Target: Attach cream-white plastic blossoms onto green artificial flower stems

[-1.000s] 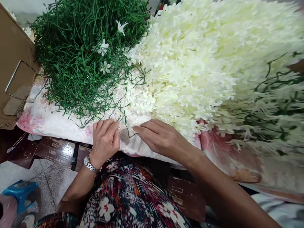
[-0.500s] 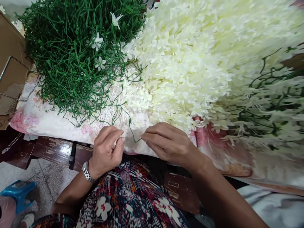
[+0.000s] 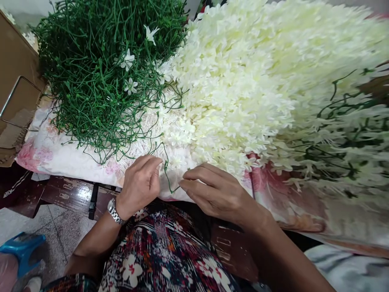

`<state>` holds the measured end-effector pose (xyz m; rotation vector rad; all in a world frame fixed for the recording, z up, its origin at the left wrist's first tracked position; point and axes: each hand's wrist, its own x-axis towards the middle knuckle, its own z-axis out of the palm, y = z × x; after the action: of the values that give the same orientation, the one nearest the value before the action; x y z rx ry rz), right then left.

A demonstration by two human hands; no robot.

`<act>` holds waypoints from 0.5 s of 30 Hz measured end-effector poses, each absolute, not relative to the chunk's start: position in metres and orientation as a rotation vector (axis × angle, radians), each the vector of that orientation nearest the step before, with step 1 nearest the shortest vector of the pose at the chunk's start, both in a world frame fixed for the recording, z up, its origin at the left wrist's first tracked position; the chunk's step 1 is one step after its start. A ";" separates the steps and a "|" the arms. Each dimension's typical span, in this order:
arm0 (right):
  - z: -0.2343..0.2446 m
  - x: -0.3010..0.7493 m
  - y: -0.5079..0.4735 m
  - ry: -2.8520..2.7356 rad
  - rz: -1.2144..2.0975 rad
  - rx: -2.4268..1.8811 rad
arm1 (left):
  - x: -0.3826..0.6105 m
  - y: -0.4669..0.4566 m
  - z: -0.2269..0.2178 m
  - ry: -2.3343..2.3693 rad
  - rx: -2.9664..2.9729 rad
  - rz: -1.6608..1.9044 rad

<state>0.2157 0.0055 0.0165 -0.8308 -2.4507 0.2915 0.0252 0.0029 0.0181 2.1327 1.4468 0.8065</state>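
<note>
In the head view my right hand (image 3: 217,192) pinches the end of a thin green artificial flower stem (image 3: 167,176) between thumb and fingers. The stem bends down from the pile's edge and passes between my two hands. My left hand (image 3: 141,181), with a metal watch on its wrist, is closed, thumb against curled fingers; whatever it grips is hidden. Beyond it lies a tangled heap of green plastic stems (image 3: 91,89), a few bearing white blossoms. A large mound of cream-white artificial petals (image 3: 237,89) rises beyond my right hand. Thin white strands (image 3: 138,153) lie between the two piles.
A floral cloth (image 3: 69,152) covers the work surface. At the left stands a cardboard box (image 3: 21,52) with a bent metal wire beside it. More white flowers on green stems (image 3: 343,150) lie at the right. A blue stool (image 3: 22,249) stands on the floor, lower left.
My left fingers have closed more tightly, and that hand sits slightly higher. My right hand still pinches the stem, its bend now a little lower. The whole view has shifted slightly.
</note>
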 end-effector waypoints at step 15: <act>0.012 0.223 -0.008 -2.372 0.068 -0.812 | 0.026 -0.011 0.025 1.396 1.730 0.963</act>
<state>0.2229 -0.0076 0.0119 -0.8124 -2.3717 0.0684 0.0256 -0.0107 0.0252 1.7302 1.3961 0.9633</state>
